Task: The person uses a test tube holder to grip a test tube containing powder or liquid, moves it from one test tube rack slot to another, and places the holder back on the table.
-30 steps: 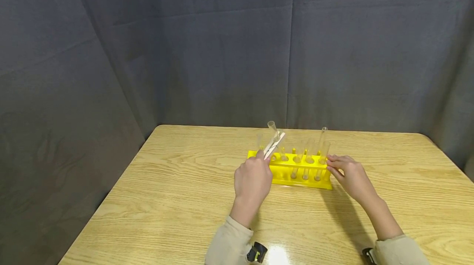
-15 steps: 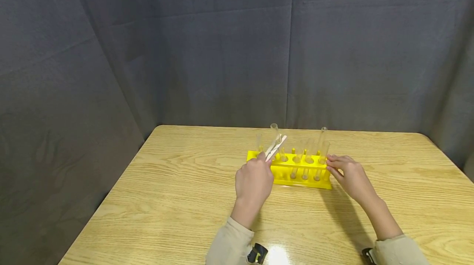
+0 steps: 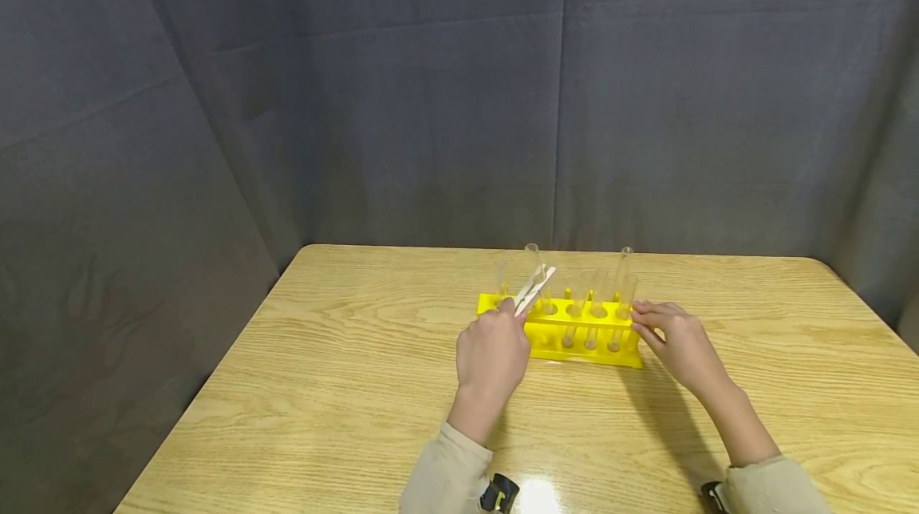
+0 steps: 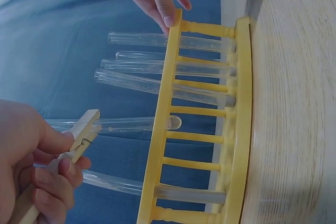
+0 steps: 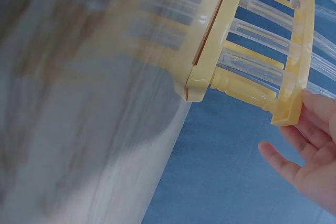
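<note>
My left hand (image 3: 491, 356) grips a wooden test tube holder (image 4: 85, 129), whose jaws are around a clear test tube (image 4: 131, 124). In the left wrist view the tube's rounded bottom pokes just through the top plate of a yellow test tube rack (image 3: 583, 322). My right hand (image 3: 678, 345) pinches the right end of that top plate between thumb and fingers, as the right wrist view also shows. Several other clear test tubes stand in the rack, grouped toward its right end. One more tube (image 4: 191, 193) stands at the left end.
The rack stands on a wood-grain table (image 3: 323, 386). Upright yellow pegs (image 3: 568, 294) line the rack's back side. A dark grey-blue curtain (image 3: 431, 99) hangs behind the table and along its left side.
My left hand has lowered the holder slightly and shifted it a little to the right, and the clamped tube has become more upright and sunk lower. My right hand stays on the rack.
</note>
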Motion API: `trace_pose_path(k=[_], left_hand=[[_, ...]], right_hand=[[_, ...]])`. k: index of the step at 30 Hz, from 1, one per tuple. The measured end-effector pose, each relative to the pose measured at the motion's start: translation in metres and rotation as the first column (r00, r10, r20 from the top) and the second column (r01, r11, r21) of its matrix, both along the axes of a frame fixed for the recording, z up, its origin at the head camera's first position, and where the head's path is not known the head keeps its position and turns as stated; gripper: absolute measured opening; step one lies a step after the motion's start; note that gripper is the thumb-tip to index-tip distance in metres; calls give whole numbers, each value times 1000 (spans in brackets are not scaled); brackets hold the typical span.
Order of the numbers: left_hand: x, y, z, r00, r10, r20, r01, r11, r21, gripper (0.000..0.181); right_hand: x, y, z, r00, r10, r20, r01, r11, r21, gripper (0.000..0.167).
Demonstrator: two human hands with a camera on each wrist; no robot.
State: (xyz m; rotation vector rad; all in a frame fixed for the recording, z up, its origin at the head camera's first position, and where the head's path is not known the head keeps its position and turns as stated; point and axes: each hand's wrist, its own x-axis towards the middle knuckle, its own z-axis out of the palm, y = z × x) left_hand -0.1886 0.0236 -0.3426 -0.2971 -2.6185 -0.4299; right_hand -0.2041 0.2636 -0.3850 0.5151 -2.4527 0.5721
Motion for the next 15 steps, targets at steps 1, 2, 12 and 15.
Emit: trace_pose_path(k=[1, 2, 12, 15], left_hand=[[0, 0, 0, 1000, 0, -4, 0, 1000, -4, 21], [0, 0, -1, 1000, 0, -7, 0, 1000, -9, 21], [-3, 1, -5, 999, 7, -34, -8, 1000, -30, 23], [-3, 1, -6, 1000, 8, -25, -9, 999, -37, 24]], right_hand=[[0, 0, 0, 1000, 0, -1, 0, 1000, 0, 20], [0, 0, -1, 1000, 1, -3, -1, 1000, 0, 20], [-1, 2, -3, 1000, 1, -13, -1, 1000, -3, 20], [-1, 1, -3, 1000, -2, -13, 2, 1000, -2, 20]])
